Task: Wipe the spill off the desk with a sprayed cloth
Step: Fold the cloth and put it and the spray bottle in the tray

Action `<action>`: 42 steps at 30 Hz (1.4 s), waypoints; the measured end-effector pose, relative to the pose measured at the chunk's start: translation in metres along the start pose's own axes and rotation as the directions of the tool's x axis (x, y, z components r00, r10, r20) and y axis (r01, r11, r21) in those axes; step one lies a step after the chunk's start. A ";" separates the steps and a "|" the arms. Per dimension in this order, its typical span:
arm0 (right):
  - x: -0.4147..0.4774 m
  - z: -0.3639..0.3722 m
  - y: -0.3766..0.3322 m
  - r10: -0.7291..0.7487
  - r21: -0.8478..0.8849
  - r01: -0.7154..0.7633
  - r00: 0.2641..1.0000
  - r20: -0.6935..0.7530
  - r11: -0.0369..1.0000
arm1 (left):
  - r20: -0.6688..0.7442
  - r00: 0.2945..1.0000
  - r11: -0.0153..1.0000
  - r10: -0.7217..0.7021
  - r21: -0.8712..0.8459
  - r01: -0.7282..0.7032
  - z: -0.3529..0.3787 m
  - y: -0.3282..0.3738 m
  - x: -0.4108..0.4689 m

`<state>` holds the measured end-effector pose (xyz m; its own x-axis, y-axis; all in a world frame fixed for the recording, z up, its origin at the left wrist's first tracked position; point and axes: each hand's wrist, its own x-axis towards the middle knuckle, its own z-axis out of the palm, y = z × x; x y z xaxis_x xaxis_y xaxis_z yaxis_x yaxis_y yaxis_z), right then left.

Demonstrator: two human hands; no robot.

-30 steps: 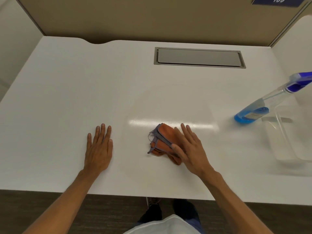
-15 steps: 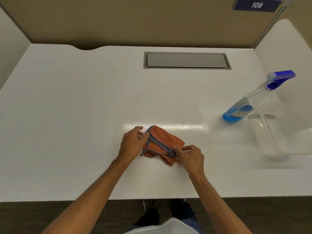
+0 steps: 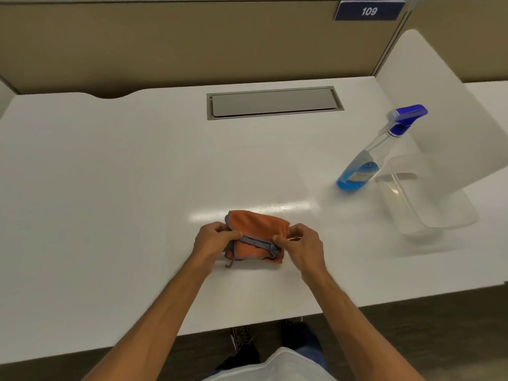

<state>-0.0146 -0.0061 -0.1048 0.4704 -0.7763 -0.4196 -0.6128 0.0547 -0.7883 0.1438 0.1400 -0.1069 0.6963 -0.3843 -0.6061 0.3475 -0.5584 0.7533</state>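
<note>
An orange cloth (image 3: 257, 226) with a grey hem lies folded on the white desk (image 3: 110, 188), near the front middle. My left hand (image 3: 213, 242) pinches the grey hem at the cloth's left side. My right hand (image 3: 301, 247) pinches the hem at its right end. A spray bottle (image 3: 365, 166) with blue liquid and a blue trigger head stands at the right, well away from both hands. I cannot make out any spill on the desk; only a glossy light streak shows behind the cloth.
A clear plastic container (image 3: 428, 196) stands right of the bottle. A grey cable hatch (image 3: 275, 103) is set into the desk at the back. Tan partition walls close the back, a white divider (image 3: 439, 105) the right. My shoes show under the front edge.
My left hand left its flat rest on the desk and came to the cloth. Both hands now pinch the hem, and the cloth lies straighter. The view has tilted up.
</note>
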 end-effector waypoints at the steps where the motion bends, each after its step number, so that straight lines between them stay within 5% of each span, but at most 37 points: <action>1: -0.002 -0.007 -0.001 -0.032 0.016 0.032 0.999 -0.011 0.999 | 0.008 0.999 0.999 0.041 -0.031 -0.041 0.003 0.001 -0.005; 13: -0.001 -0.139 -0.005 -0.268 0.006 0.278 0.930 -0.252 0.961 | 0.023 0.903 0.901 0.430 0.048 -0.430 0.109 0.064 -0.057; 20: 0.029 -0.248 0.009 -0.289 -0.038 0.297 0.883 -0.369 0.954 | 0.089 0.883 0.887 0.461 -0.019 -0.461 0.218 0.120 -0.077; 27: 0.076 -0.329 0.019 -0.356 -0.260 0.263 0.826 -0.437 0.929 | 0.132 0.861 0.864 0.490 0.058 -0.500 0.314 0.169 -0.076; 34: 0.120 -0.354 0.034 -0.304 -0.604 0.014 0.873 -0.382 0.797 | 0.140 0.830 0.610 0.540 0.615 -0.500 0.377 0.185 -0.063; 42: 0.142 -0.349 0.056 -0.359 -0.775 0.037 0.900 -0.249 0.631 | 0.257 0.807 0.315 0.532 0.825 -0.470 0.411 0.187 -0.051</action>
<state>-0.2038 -0.3325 -0.0512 0.4846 -0.8746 0.0174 -0.8615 -0.4806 -0.1637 -0.0853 -0.2468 -0.0401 0.5851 -0.7961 -0.1544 -0.7358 -0.6012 0.3116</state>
